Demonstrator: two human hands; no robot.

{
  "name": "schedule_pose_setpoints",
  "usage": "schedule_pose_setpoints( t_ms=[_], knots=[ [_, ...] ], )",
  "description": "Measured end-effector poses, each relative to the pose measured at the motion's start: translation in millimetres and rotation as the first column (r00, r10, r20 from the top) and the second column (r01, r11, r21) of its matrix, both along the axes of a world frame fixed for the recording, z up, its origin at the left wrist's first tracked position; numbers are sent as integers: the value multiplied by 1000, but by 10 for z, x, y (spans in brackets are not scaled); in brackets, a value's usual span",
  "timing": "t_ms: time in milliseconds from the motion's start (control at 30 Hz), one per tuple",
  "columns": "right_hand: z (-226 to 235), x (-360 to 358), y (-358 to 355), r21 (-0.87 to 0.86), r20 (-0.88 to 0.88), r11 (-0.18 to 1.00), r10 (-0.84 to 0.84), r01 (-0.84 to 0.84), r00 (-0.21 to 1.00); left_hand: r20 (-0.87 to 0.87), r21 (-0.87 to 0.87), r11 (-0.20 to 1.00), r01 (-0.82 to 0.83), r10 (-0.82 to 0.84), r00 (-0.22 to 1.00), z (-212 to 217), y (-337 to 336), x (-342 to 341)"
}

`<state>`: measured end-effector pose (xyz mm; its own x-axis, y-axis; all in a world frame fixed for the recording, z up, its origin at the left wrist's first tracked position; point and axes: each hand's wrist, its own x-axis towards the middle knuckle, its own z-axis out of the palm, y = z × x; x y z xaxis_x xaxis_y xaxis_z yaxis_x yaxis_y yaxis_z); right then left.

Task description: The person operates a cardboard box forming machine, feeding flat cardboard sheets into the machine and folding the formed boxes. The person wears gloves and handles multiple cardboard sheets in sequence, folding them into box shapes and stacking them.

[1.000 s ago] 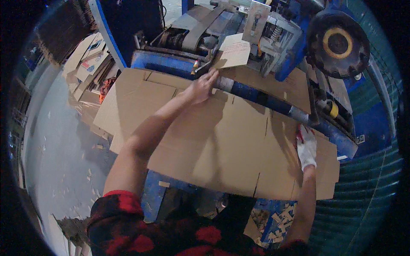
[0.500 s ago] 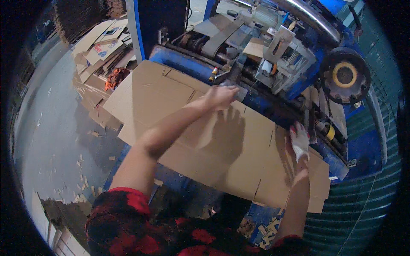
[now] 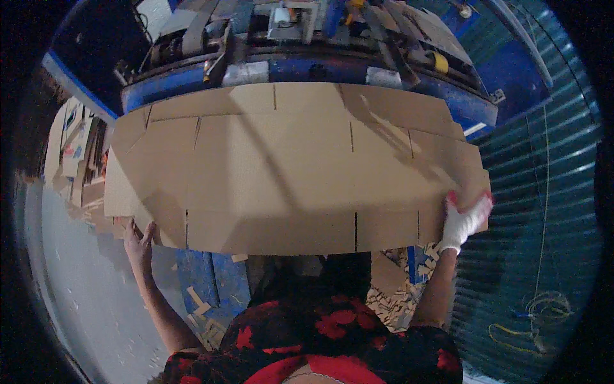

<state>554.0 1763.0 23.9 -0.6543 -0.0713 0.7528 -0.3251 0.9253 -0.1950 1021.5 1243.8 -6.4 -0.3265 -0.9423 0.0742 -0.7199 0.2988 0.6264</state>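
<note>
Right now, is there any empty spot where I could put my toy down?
The big flat cardboard sheet is bare between the left hand and gloved right hand. The blue machine behind is crowded, and cardboard scraps litter the floor.

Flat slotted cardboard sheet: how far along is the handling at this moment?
Done: the large flat brown slotted cardboard sheet is lifted and lies level in front of the blue machine. In hand: the bare left hand grips its near-left corner from below, and the white-gloved right hand grips its near-right edge. Left: the sheet is not set down anywhere; more flat cardboard lies stacked at far left.
</note>
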Motion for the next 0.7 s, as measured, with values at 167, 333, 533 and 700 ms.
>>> schedule_pose_setpoints(
  t_ms=[167,333,533,700],
  knots=[
    [-264,185,340,-981,40,-109,690,158,723,133,-192,981,10,16,991,319,75,-191],
    [180,305,84,-971,38,214,585,-109,810,-473,-180,975,131,-203,857,659,329,-378],
    [27,437,-770,-419,415,789,607,-449,678,-512,251,894,370,-202,835,169,793,-1123],
    [-228,-90,-1366,543,56,493,786,-680,615,-95,-335,671,661,-722,685,185,777,-1939]
  ],
)
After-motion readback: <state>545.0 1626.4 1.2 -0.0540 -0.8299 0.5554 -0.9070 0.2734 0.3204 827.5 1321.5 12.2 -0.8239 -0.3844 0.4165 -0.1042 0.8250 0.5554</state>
